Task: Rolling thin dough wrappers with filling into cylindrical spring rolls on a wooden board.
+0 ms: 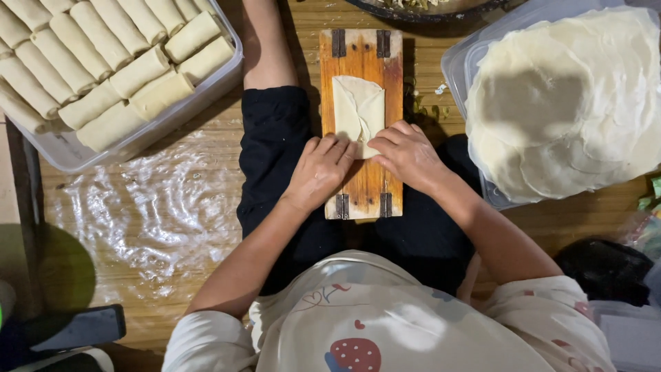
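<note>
I see my left hand [320,169] and right hand [407,155] both pressing the near end of one wrapper [359,110] on the wooden board [363,182], rolling half done. Many finished rolls [103,62] fill the tray [148,134] at ten o'clock; a stack of wrappers [564,103] waits at two o'clock.

Single head-worn view, looking straight down, close over wooden board [363,124] on the lap, floor around

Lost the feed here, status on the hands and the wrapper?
Left hand, right hand: both pressing wrapper's near end on wooden board. Wrapper sides folded in. Nothing in the way.
</note>
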